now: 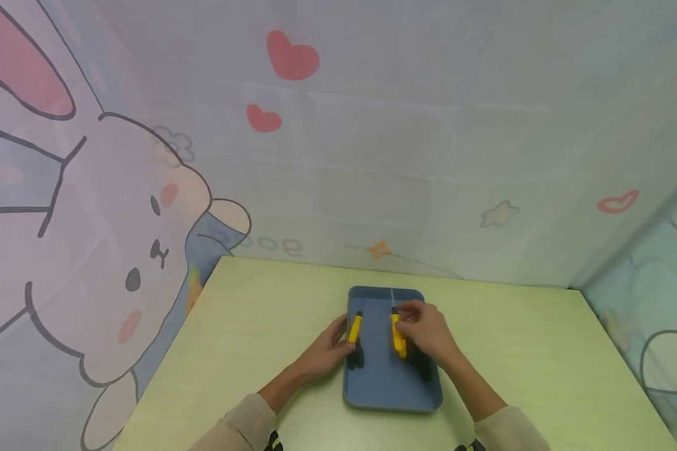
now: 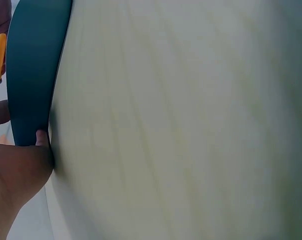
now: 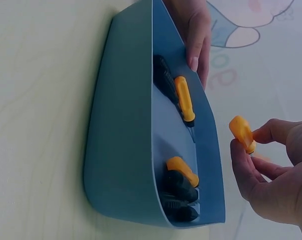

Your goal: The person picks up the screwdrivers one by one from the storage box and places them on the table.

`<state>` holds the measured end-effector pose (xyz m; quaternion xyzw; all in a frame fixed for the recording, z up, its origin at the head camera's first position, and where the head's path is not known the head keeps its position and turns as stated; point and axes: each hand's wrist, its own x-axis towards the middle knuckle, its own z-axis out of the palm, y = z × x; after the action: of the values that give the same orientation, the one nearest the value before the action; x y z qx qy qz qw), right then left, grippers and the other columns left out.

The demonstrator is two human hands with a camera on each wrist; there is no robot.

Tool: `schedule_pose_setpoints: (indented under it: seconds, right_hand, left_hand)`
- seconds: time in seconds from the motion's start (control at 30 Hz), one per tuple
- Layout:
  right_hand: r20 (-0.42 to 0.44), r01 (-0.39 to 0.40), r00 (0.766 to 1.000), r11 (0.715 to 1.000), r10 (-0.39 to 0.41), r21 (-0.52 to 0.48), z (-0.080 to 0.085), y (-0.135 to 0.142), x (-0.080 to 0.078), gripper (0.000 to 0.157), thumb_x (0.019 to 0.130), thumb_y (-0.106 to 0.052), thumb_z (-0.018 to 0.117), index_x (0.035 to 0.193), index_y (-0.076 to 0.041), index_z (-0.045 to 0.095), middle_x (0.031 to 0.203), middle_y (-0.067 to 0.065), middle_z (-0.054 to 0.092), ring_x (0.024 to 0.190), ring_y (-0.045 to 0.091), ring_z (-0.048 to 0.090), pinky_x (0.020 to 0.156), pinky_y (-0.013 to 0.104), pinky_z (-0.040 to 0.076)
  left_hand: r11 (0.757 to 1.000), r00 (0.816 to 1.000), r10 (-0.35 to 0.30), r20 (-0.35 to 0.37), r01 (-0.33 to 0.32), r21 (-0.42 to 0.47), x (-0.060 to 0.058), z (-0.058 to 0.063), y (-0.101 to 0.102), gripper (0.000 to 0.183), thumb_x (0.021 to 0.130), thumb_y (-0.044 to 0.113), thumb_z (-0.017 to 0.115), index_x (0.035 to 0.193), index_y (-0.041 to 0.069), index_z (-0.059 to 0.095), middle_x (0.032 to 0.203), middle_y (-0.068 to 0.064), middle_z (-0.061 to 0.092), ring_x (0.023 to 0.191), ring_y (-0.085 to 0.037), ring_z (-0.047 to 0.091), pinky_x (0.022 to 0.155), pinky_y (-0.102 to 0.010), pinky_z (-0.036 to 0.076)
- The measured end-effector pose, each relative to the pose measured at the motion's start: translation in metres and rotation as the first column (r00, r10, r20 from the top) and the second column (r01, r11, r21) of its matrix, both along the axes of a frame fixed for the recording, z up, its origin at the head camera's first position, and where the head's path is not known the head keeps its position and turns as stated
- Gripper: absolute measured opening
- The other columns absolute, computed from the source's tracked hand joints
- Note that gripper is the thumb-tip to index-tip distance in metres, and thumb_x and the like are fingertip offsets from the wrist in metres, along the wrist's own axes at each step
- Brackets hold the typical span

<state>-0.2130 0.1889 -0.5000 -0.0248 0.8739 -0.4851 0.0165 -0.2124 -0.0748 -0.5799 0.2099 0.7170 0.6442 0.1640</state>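
My right hand (image 1: 425, 329) pinches a screwdriver (image 3: 242, 131) by its yellow handle, above the right side of a blue tray (image 1: 392, 398). Its thin shaft points toward the tray's far end in the head view. The left hand (image 1: 323, 354) grips the tray's left wall, with the thumb over the rim. Beside that thumb lies another yellow-handled screwdriver (image 3: 184, 100), along with black-handled tools (image 3: 165, 80). Under the right hand, the tray holds one more yellow handle (image 3: 183, 170) and several black handles (image 3: 181, 186), partly hidden in the head view.
The tray stands on a pale yellow-green table (image 1: 271, 300). Behind the table hangs a printed cloth (image 1: 372, 156) with hearts and a rabbit. A second cloth side (image 1: 654, 313) borders the table on the right.
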Motion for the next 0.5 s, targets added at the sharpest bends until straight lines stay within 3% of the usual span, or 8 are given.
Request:
schedule_pose_setpoints:
  seconds: [0.5]
  right_hand:
    - [0.012, 0.010, 1.000, 0.999, -0.010, -0.032, 0.003, 0.011, 0.003, 0.040, 0.088, -0.004, 0.073, 0.127, 0.004, 0.071, 0.106, 0.012, 0.071, 0.088, 0.023, 0.066, 0.067, 0.027, 0.056]
  left_hand:
    - [1.000, 1.000, 0.000, 0.003, 0.000, -0.011, 0.002, 0.005, -0.002, 0.074, 0.107, 0.001, 0.056, 0.165, -0.009, 0.011, 0.173, -0.027, 0.014, 0.161, -0.038, 0.015, 0.126, -0.047, 0.029]
